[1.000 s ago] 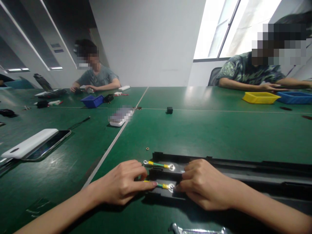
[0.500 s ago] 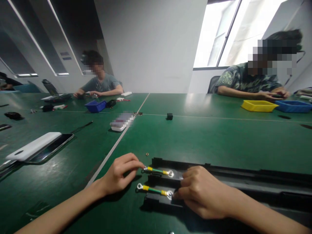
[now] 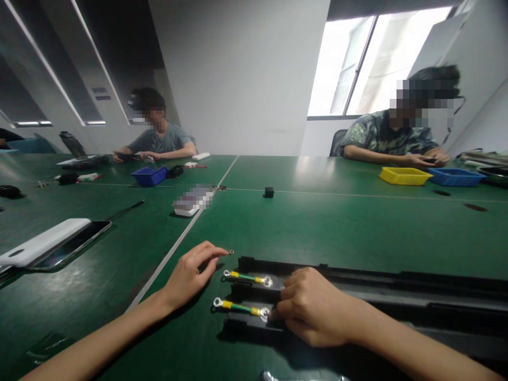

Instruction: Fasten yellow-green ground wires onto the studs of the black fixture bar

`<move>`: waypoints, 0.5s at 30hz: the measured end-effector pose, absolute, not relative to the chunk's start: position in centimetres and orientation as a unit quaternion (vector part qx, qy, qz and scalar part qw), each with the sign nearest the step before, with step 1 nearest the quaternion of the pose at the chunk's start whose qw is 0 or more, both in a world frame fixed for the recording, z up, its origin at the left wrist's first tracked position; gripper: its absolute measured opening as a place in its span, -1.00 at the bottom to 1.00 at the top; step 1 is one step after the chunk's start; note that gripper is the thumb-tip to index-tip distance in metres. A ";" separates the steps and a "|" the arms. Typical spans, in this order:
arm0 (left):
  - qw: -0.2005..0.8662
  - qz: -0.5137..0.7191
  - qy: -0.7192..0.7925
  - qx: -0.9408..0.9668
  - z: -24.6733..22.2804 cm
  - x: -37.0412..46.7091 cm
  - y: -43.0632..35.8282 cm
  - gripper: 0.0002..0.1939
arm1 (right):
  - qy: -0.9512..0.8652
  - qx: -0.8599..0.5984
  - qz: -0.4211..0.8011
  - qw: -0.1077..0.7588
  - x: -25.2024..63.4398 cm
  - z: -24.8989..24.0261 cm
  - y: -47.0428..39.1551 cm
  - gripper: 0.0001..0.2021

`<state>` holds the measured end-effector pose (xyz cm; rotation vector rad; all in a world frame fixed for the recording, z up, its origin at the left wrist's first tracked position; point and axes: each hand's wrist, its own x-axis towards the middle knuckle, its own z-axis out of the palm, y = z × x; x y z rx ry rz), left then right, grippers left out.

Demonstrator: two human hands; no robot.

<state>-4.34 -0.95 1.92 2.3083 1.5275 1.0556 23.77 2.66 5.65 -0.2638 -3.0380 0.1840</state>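
My left hand (image 3: 192,272) reaches over the green table with its index fingertip at a small brass nut (image 3: 231,252); its thumb is apart from that finger. Two short green-and-yellow wires, an upper one (image 3: 246,278) and a lower one (image 3: 241,307), have silver ring lugs at both ends. Their right ends lie on the black channelled parts (image 3: 254,320), and their left ends stick out past the edge. My right hand (image 3: 313,307) rests on the black parts, fingers curled near the lower wire's right lug. What its fingertips hold, if anything, is hidden.
A small black block (image 3: 269,192) stands mid-table. White devices and a phone (image 3: 75,245) lie at left. Two people sit across the table (image 3: 337,211), near a dark blue bin (image 3: 149,176), a yellow bin (image 3: 405,176) and a blue bin (image 3: 456,177). A metal object (image 3: 270,376) shows at the bottom edge.
My left hand has left the upper wire's left lug and moved up to the brass nut. My right hand stays by the lower lug. The whole view has shifted slightly.
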 end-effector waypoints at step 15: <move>0.036 0.335 0.543 0.769 1.6 -3.9 0.5 -0.77 | -0.992 -0.095 0.073 0.048 23.7 5.5 2.7 -0.75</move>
